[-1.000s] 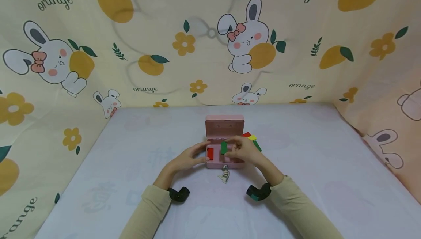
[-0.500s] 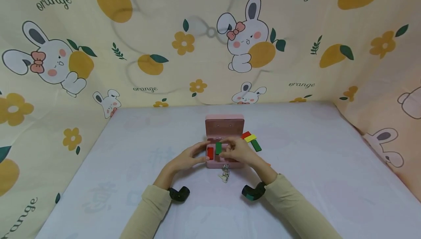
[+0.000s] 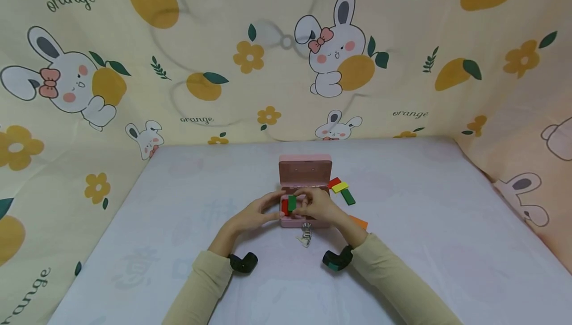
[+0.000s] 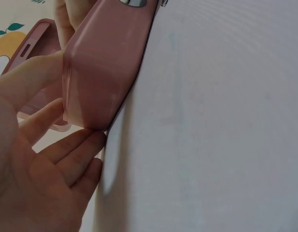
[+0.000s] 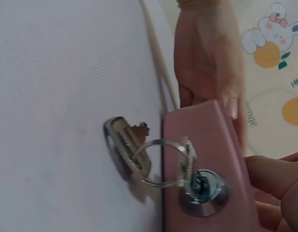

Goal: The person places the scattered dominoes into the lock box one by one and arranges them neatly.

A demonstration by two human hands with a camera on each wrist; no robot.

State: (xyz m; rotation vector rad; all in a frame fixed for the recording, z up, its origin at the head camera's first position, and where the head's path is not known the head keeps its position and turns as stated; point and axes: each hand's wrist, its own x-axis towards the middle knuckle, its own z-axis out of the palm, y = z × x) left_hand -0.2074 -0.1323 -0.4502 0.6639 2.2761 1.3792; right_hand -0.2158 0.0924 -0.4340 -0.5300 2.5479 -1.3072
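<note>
A small pink cash box [image 3: 305, 172] stands on the table with its lid raised. My left hand [image 3: 251, 214] holds its left end, the thumb at the front and fingers farther back; in the left wrist view the fingertips touch the box wall [image 4: 100, 67]. Over the box's left part, my right hand [image 3: 319, 205] pinches a green rectangular block [image 3: 292, 203] between thumb and fingers. A red block [image 3: 284, 207] is in the box's left end, partly covered by the green one. Keys on a ring [image 5: 161, 183] hang from the front lock [image 5: 206, 198].
Right of the box lie a red block [image 3: 334, 182], a yellow block [image 3: 340, 187] and another green block [image 3: 347, 197]. An orange block [image 3: 359, 222] lies beside the right wrist, partly hidden. Behind the white-covered table [image 3: 214, 166] hangs a printed cloth [image 3: 277, 76].
My right hand has carried the green block leftward inside the box, up to the red block. The orange block has come into sight by the wrist. My left hand stays in place.
</note>
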